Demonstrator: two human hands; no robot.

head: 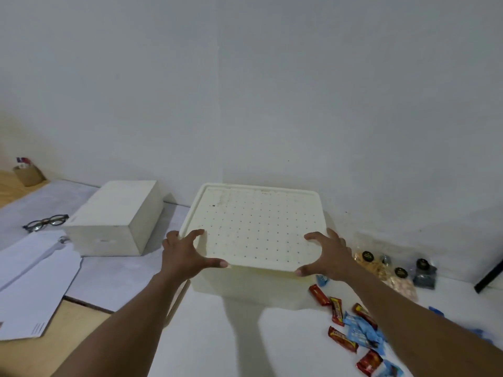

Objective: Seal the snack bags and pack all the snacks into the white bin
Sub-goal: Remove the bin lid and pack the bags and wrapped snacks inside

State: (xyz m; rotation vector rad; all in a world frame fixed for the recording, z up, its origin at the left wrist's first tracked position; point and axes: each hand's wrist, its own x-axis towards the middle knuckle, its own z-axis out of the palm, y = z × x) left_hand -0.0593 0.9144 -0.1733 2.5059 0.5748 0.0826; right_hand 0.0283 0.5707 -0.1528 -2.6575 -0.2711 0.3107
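At centre left, the left hand [185, 254] grips the near left corner of the lid [258, 227] on the white bin [245, 284] (mid-frame). The right hand [330, 257] grips its near right corner. Snack bags [394, 270] and wrapped bars [340, 336] lie lower right.

Bin lid [255, 227] — matt white plastic, dimpled; snack wrappers [342, 339] — glossy foil.

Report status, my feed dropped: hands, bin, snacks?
Gripping lid at near corners: left hand, right hand. Lid on white bin. Outside, right of it: snack bars, snack bags on table.
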